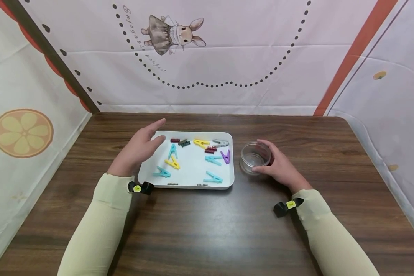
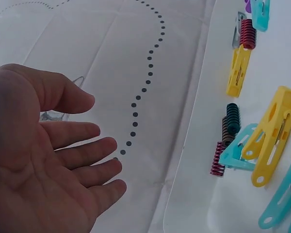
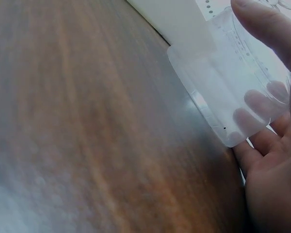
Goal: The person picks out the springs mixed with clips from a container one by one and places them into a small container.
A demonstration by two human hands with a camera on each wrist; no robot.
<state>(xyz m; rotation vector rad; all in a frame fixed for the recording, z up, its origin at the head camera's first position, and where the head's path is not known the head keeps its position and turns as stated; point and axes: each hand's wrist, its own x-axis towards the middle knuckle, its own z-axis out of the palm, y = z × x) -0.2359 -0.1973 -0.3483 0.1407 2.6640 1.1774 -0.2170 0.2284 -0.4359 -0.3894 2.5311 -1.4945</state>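
My right hand grips a clear round plastic jar at the right of the white tray. In the right wrist view, the thumb is on one side of the jar and the fingers show through its far wall. My left hand is held over the tray's left edge, its fingers extended and holding nothing. In the tray lie several teal clothespins, two yellow clothespins, a purple clothespin and a grey clothespin. Dark red springs and dark green springs lie among them.
The brown wooden table carries the tray and jar. A white printed cloth hangs behind its far edge and along both sides. Small dark ridged strips show at the tray's near rim.
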